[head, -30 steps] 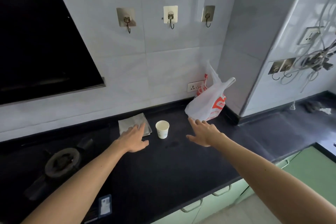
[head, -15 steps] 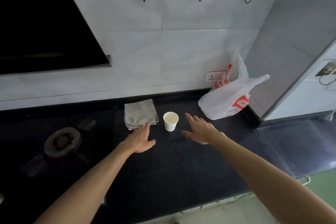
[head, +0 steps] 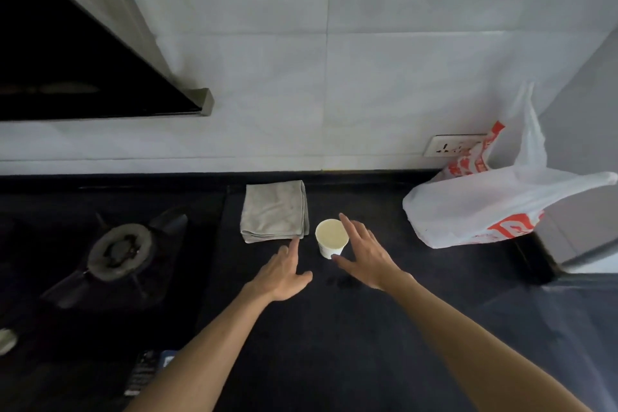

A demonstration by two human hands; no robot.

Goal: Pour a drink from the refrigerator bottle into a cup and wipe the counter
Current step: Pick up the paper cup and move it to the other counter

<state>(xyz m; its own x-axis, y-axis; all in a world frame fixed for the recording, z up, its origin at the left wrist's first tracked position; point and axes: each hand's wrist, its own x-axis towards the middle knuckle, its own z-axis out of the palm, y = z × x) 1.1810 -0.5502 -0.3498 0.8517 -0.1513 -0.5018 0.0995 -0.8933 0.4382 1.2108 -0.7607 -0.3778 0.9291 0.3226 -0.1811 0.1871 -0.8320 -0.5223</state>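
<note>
A small white paper cup point(head: 331, 237) holding a pale drink stands on the black counter point(head: 334, 344). A folded grey cloth point(head: 275, 211) lies just left of it, near the wall. My right hand point(head: 366, 254) is open, fingers spread, right beside the cup's right side; whether it touches the cup is unclear. My left hand point(head: 284, 273) is open, fingertips reaching the cloth's front edge. A small wet patch point(head: 341, 282) darkens the counter in front of the cup. No bottle is in view.
A gas burner point(head: 118, 251) sits on the left of the counter under a dark range hood point(head: 67, 70). A white and red plastic bag point(head: 495, 204) rests at the right against the wall, by a socket point(head: 451, 145).
The view has dropped and closed in on the counter. My right hand has moved left up to the cup. My left hand stays at the cloth's front edge.
</note>
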